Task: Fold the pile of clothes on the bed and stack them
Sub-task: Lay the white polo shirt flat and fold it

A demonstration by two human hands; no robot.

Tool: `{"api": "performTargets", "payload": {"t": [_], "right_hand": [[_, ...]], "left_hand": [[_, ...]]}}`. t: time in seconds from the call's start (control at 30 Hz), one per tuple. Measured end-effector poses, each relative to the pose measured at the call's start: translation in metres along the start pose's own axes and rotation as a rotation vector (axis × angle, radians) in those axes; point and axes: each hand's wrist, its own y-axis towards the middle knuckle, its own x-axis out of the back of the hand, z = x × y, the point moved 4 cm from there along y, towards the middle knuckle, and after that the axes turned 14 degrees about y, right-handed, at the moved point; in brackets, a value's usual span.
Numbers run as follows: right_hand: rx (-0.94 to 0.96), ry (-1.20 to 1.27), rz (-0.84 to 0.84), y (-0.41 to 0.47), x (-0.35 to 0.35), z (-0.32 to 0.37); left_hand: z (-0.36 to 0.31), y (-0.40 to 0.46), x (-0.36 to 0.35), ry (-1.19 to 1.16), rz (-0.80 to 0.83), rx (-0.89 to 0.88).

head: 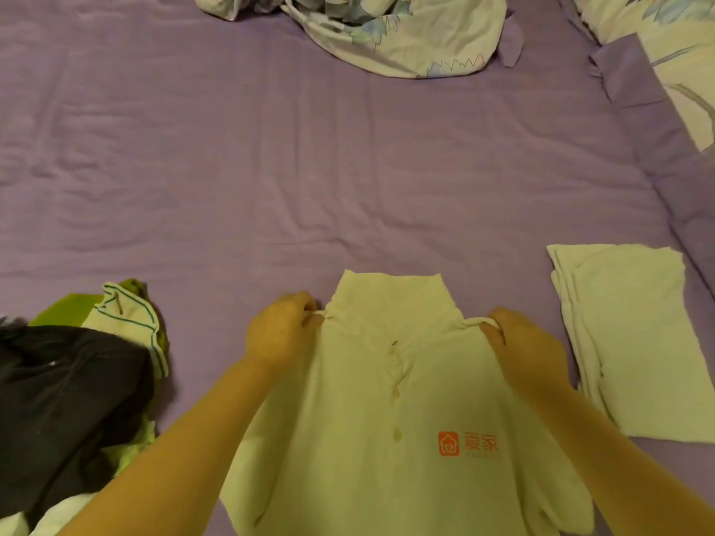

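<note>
A white polo shirt [371, 431] with an orange logo on its chest lies front-up on the purple bed sheet [309, 179], collar pointing away from me. My left hand [280, 330] pinches its left shoulder seam. My right hand [522, 342] pinches the right shoulder seam. A folded white garment [634, 338] lies flat to the right of the shirt. At the left edge sits the unfolded pile: a dark garment [65, 396] on top, with a green piece [73, 309] and a white piece with green stripes [127, 319] poking out behind it.
A crumpled floral duvet [394, 29] lies at the far side of the bed. A purple and floral pillow or cover [665, 90] runs along the right edge. A wide stretch of sheet lies between the shirt and the duvet.
</note>
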Motion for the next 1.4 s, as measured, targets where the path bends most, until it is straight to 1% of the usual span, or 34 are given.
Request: {"api": "performTargets", "payload": {"t": [0.07,0.1,0.17,0.2,0.27,0.3,0.33,0.4,0.47,0.57,0.63,0.67,0.7,0.73,0.8,0.83,0.87,0.9,0.93,0.97,1.0,1.03,1.07,1.1,1.17,1.2,1.27,1.37,1.4], "right_hand": [[-0.011,0.005,-0.017,0.006,0.002,0.0],[-0.006,-0.019,-0.01,0.009,0.001,0.001],[0.022,-0.055,0.011,0.013,-0.005,0.005],[0.031,-0.02,0.005,0.016,-0.007,0.008],[0.047,0.147,-0.03,0.02,-0.009,0.019],[0.07,0.204,-0.044,0.023,-0.01,0.028],[0.111,0.2,-0.047,0.026,-0.013,0.039],[0.235,0.078,-0.041,0.025,-0.021,0.066],[0.367,-0.009,-0.014,0.016,-0.037,0.094],[0.514,-0.091,0.088,-0.011,-0.073,0.127],[0.549,-0.22,0.163,-0.026,-0.099,0.137],[0.531,-0.277,0.192,-0.03,-0.106,0.139],[0.501,-0.308,0.195,-0.03,-0.11,0.14],[0.472,-0.316,0.174,-0.027,-0.112,0.141],[0.425,-0.33,0.145,-0.022,-0.114,0.144],[0.408,-0.333,0.142,-0.021,-0.115,0.147],[0.395,-0.327,0.135,-0.021,-0.116,0.151],[0.389,-0.31,0.125,-0.023,-0.118,0.156],[0.399,-0.287,0.118,-0.027,-0.121,0.162],[0.433,-0.27,0.117,-0.032,-0.126,0.167],[0.478,-0.264,0.132,-0.038,-0.133,0.172],[0.511,-0.267,0.157,-0.043,-0.14,0.175],[0.517,-0.269,0.182,-0.046,-0.145,0.178],[0.502,-0.266,0.194,-0.047,-0.148,0.179],[0.465,-0.268,0.198,-0.047,-0.154,0.181],[0.453,-0.274,0.197,-0.048,-0.157,0.184],[0.45,-0.266,0.205,-0.051,-0.164,0.19],[0.457,-0.274,0.201,-0.053,-0.177,0.199],[0.436,-0.285,0.191,-0.051,-0.18,0.202]], "left_hand": [[0.001,0.002,0.005,0.011,-0.15,-0.056],[0.0,0.002,0.003,0.054,-0.157,-0.076],[0.003,0.004,-0.007,0.099,-0.057,-0.043],[0.006,0.007,-0.012,0.061,0.022,-0.001],[0.011,0.013,-0.016,-0.06,0.157,0.066],[0.011,0.017,-0.017,-0.105,0.202,0.065],[0.011,0.02,-0.016,-0.149,0.249,0.057],[0.013,0.022,-0.012,-0.216,0.326,0.053],[0.021,0.02,-0.007,-0.226,0.392,0.073],[0.044,0.004,-0.001,-0.238,0.53,0.07],[0.064,-0.014,-0.004,-0.334,0.633,0.098],[0.072,-0.022,-0.005,-0.397,0.649,0.117],[0.079,-0.029,-0.005,-0.445,0.623,0.135],[0.086,-0.033,-0.002,-0.469,0.548,0.146],[0.1,-0.035,0.006,-0.411,0.323,0.153],[0.104,-0.035,0.012,-0.362,0.236,0.157],[0.107,-0.035,0.016,-0.336,0.193,0.17],[0.111,-0.037,0.017,-0.342,0.206,0.194],[0.116,-0.039,0.017,-0.366,0.272,0.215],[0.119,-0.043,0.014,-0.382,0.395,0.214],[0.119,-0.05,0.011,-0.355,0.533,0.182],[0.12,-0.055,0.008,-0.292,0.624,0.128],[0.122,-0.057,0.007,-0.233,0.636,0.077],[0.123,-0.057,0.01,-0.201,0.585,0.05],[0.126,-0.056,0.019,-0.212,0.446,0.068],[0.129,-0.056,0.022,-0.179,0.398,0.071],[0.132,-0.057,0.026,0.048,0.351,0.04],[0.141,-0.06,0.022,0.388,0.363,0.022],[0.14,-0.063,0.021,0.487,0.335,0.015]]}}
